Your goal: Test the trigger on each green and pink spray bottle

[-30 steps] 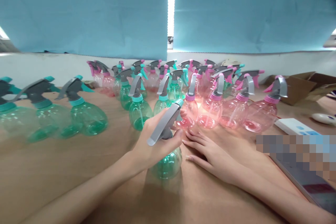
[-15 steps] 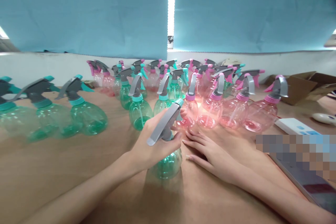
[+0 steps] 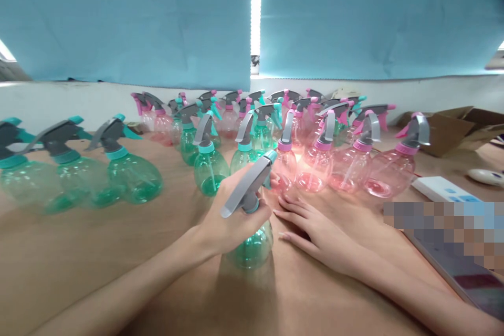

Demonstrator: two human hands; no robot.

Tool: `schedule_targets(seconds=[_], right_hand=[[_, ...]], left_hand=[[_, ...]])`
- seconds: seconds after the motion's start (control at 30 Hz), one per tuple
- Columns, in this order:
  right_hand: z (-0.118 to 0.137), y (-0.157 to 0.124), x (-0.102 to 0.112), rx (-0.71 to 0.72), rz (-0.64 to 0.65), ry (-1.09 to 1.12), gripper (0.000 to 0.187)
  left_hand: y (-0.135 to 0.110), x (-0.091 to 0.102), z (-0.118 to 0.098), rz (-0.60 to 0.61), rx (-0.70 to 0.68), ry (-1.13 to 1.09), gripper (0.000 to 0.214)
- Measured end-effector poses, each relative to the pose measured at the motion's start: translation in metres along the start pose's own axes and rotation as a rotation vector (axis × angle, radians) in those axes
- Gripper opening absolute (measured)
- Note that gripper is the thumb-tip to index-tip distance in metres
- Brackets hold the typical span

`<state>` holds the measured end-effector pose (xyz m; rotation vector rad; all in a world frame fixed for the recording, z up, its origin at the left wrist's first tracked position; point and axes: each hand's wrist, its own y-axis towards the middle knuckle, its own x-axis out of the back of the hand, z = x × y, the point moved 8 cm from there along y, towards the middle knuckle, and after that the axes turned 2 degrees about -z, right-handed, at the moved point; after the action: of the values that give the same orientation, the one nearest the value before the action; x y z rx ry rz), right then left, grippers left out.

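Barely a stir since the earlier frame: on the left hand (image 3: 222, 215), the thumb has dipped a touch, baring more of the aqua collar (image 3: 252, 207), while the right hand (image 3: 317, 226) stays put. Biggest in view, 2 blue curtains (image 3: 126, 21) fill the top, and below them spreads the brown tabletop (image 3: 165, 283). Over on the far right sits a cardboard box (image 3: 452, 126); across the middle stand ranks of bottles, 4 pink bottles (image 3: 315, 170) leading to the right and 3 green bottles (image 3: 134, 176) set apart to the left. Down the right edge lies a dark flat device (image 3: 460, 268), partly pixelated. Now the hands: the right lies palm down on the table, fingers spread, holding nothing, just beside the action; the left is wrapped round the neck of 1 green spray bottle (image 3: 252, 252), which looks to stand upright on the table, front and centre, between the person's forearms. Whether any finger presses the trigger, we cannot tell; it's hidden. I'd call this bottle light, thin-walled and springy, with a round, smooth belly likely to slip or dent under a hard squeeze. Best hold, I'd judge: the narrow neck, right under the stiff grey spray head (image 3: 249, 185), and smallest of all, that firm collar, where fingers can close around.
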<state>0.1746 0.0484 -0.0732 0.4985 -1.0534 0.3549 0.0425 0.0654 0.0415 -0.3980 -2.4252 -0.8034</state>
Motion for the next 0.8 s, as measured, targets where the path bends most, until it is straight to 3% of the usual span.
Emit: schedule_targets(seconds=[0.43,0.8], right_hand=[[0.001,0.000,0.000,0.010,0.001,-0.027,0.050],[0.001,-0.001,0.001,0.017,-0.012,-0.021,0.048]], left_hand=[[0.000,-0.001,0.007,-0.002,0.031,-0.126,0.012],[-0.003,-0.001,0.012,-0.063,0.007,-0.115,0.039]])
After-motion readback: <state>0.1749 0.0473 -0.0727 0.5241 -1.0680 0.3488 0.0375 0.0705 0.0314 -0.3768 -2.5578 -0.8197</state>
